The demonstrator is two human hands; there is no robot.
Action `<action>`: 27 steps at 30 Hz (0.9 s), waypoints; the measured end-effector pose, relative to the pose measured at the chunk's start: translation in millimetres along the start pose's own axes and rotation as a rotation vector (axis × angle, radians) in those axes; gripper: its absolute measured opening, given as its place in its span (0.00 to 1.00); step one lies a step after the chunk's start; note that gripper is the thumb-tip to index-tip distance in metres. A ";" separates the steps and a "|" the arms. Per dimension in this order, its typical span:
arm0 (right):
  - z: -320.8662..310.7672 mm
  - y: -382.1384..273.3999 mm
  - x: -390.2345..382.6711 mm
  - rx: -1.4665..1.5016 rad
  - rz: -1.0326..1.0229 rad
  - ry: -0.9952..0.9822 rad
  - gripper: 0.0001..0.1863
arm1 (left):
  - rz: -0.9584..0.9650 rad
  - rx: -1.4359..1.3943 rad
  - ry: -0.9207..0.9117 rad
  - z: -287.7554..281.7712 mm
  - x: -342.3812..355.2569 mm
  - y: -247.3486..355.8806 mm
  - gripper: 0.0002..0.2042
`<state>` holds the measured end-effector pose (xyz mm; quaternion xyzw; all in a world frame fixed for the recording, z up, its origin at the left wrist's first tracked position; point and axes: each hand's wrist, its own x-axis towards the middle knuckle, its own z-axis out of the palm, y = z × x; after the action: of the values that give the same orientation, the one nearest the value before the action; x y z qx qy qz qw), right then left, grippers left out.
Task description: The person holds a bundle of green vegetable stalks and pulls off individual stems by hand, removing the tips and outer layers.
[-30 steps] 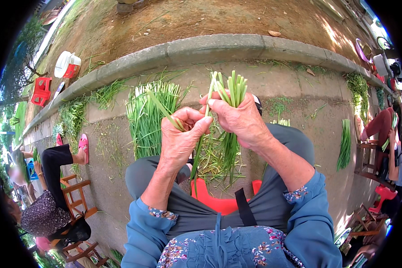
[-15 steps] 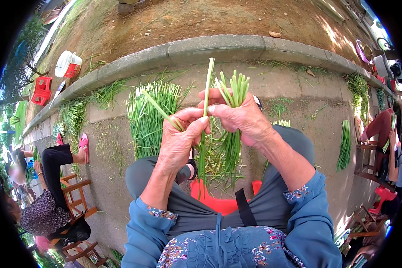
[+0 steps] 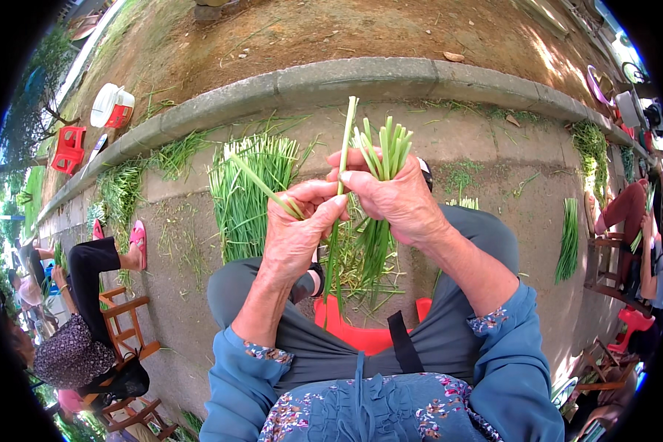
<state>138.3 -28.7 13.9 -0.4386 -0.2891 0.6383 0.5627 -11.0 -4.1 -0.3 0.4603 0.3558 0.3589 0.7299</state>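
Left grip (image 3: 302, 217) pinches an upright stalk (image 3: 346, 140), right grip (image 3: 390, 193) a bunch (image 3: 395, 156), likely light and easily bruised, best held near firmer pale ends (image 3: 388, 127)

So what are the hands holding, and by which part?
Right hand: a bundle of green stalks, gripped below the pale ends. Left hand: an upright stalk, pinched around its middle, and a slanting stalk below its tip.

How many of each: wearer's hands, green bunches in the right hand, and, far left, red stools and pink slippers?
Hands, left hand and right hand: 2
Green bunch in the right hand: 1
Red stool, far left: 1
Pink slippers, far left: 2
Total: 6
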 end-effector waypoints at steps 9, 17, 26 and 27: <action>-0.8 -6.8 0.6 0.050 0.042 0.033 0.10 | -0.027 -0.020 0.051 9.3 -1.2 0.6 0.07; -1.0 -6.9 -1.0 -0.096 -0.008 -0.024 0.12 | -0.046 -0.061 -0.006 2.8 -1.6 2.7 0.06; -0.9 -1.4 -0.1 0.020 -0.029 0.042 0.10 | -0.077 -0.047 -0.061 3.2 -0.8 2.4 0.07; -0.4 -3.8 -0.8 0.043 -0.007 0.043 0.10 | -0.062 -0.030 -0.064 2.8 -0.9 -0.1 0.07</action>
<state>140.5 -28.8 17.1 -0.4389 -0.2646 0.6327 0.5806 -9.0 -6.1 0.7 0.4492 0.3411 0.3265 0.7585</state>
